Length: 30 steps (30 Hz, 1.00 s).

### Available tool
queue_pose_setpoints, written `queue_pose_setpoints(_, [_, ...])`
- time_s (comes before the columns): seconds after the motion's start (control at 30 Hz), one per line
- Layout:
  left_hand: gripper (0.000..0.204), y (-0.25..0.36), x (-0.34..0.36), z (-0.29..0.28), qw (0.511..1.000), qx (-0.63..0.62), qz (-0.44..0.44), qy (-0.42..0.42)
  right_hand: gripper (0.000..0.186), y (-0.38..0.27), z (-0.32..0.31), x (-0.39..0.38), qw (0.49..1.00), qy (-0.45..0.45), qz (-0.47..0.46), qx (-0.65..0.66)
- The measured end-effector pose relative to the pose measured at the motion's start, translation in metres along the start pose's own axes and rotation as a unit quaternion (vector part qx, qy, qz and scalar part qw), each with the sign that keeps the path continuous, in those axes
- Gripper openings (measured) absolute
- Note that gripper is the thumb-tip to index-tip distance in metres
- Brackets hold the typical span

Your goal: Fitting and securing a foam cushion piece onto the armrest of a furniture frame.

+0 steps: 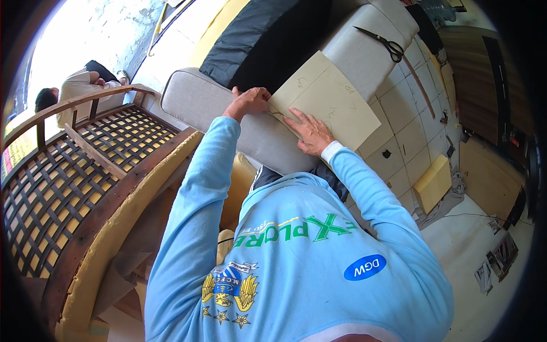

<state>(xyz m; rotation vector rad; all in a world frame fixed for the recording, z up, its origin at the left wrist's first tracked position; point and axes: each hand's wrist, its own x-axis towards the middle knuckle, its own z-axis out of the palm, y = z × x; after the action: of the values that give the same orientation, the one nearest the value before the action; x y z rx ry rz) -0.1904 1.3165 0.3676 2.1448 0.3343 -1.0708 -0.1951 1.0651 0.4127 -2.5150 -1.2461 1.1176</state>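
Observation:
My left hand (248, 102) is at the left edge of a pale card (336, 97) with pencilled lines, its fingers curled and partly hidden; I cannot make out what they grip. My right hand (307, 131) lies with fingers spread on the card's lower left part and the grey padded upholstery (196, 97) beneath. The card rests across this padding, beside black cushioning (273, 45). Black-handled scissors (393, 48) lie on the grey fabric at upper right, near a thin brown strip (419, 85).
A wooden frame with woven dark webbing (68, 188) and foam edging stands at left. Beyond it another person (80, 94) is partly visible. At right are a yellow foam block (430, 182) on tiles, a brown board (490, 182) and scraps (501, 256).

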Motion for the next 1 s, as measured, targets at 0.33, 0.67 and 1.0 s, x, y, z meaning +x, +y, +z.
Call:
queue_pose_setpoints(0.33, [0.033,0.001,0.001,0.000,1.000,0.012,0.018,-0.010,0.080,0.001,0.003,0.000,1.000,-0.007,0.012,-0.010])
queue_pose_setpoints(0.67, [0.030,-0.002,0.003,0.007,0.998,-0.042,0.005,0.046,0.080,0.001,0.001,0.004,0.999,0.045,-0.004,0.025])
queue_pose_setpoints(1.0, [0.037,-0.046,-0.042,0.076,0.873,0.120,0.147,0.449,0.081,0.057,-0.003,0.014,0.974,0.213,0.070,0.031])
